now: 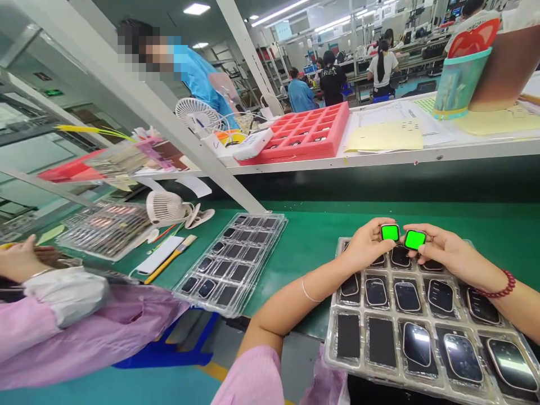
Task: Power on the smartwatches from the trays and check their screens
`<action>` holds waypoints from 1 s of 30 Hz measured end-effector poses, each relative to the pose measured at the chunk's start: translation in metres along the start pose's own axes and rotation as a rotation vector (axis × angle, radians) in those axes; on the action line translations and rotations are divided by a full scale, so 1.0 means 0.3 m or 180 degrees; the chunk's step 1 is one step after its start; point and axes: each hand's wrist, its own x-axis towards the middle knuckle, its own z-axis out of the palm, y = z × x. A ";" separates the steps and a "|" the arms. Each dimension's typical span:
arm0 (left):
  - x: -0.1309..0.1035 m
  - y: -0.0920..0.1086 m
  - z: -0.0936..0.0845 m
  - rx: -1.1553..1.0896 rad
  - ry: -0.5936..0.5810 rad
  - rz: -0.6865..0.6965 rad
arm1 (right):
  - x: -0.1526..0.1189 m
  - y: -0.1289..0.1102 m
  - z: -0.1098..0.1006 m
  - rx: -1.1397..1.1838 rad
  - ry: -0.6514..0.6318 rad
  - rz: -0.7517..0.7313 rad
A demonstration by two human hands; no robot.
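My left hand [369, 243] pinches a smartwatch [390, 233] whose screen glows plain green. Close beside it, my right hand [442, 247] grips a second smartwatch [415, 240], also lit green. Both watches are held up over the far rows of a clear plastic tray [333, 343]. In its compartments lie several smartwatches with dark screens, such as a large one [417, 343] in the front row. Two front compartments at the left show only black padding [349, 336]. A few watches under my hands are partly covered.
Another clear tray [248, 281] with watches lies to the left, near a brush [171, 259], a white box-like device [160, 254] and a small fan [164, 208]. A co-worker's hand [19, 260] is at far left. The shelf above bears a red foam tray [304, 135] and a cup [462, 84].
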 end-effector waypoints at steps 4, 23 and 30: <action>-0.007 0.004 0.001 0.0111 -0.0019 0.0015 | -0.006 -0.010 0.005 -0.0086 -0.0123 -0.0123; -0.003 0.015 -0.007 -0.0213 -0.0262 -0.0117 | -0.008 0.018 -0.016 0.0095 0.0092 -0.0052; -0.003 0.017 -0.010 -0.0254 -0.0341 -0.0184 | -0.016 -0.006 -0.009 -0.0078 -0.0015 -0.0085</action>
